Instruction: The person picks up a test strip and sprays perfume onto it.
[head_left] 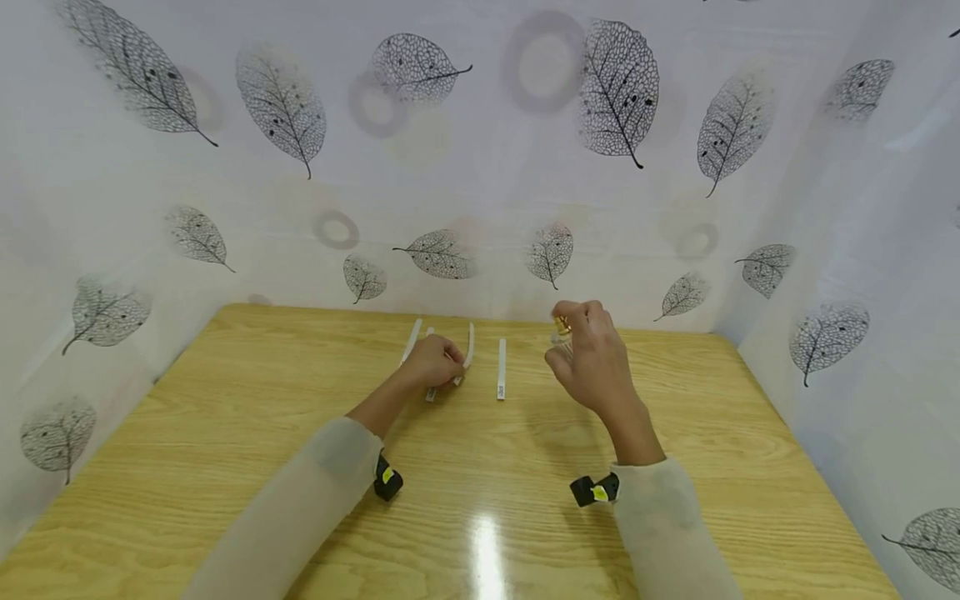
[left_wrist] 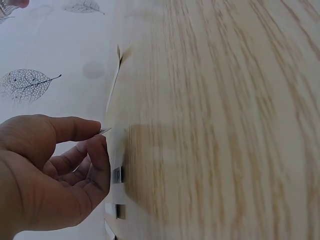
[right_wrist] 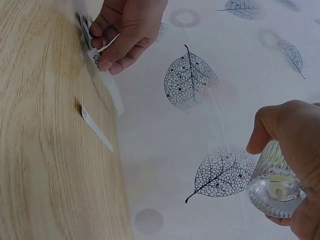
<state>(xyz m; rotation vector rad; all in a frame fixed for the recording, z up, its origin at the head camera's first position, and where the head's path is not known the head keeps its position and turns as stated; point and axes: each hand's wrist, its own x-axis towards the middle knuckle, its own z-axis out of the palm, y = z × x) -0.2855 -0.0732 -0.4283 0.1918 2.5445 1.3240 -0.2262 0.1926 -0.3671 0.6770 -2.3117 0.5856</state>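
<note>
Between thumb and fingertip, my left hand (head_left: 435, 363) pinches the lettered near end of a white paper test strip (head_left: 471, 342). The strip bends upward away from me, and its dark lettering shows in the right wrist view. My right hand (head_left: 597, 360) grips a small ribbed clear-glass perfume bottle (right_wrist: 275, 187), raised above the table to the right of the strips. A finger bends over its gold top (head_left: 563, 325); the palm hides much of the bottle. Another paper strip (head_left: 502, 368), with writing on its near end, lies between the hands.
Two more white strips, a left one (head_left: 412, 338) and a second one (head_left: 431, 395), lie under and beside the left hand, partly covered by it. The wood-grain table (head_left: 480, 467) ends at the back against a leaf-patterned curtain (head_left: 480, 167), which also rises at both sides.
</note>
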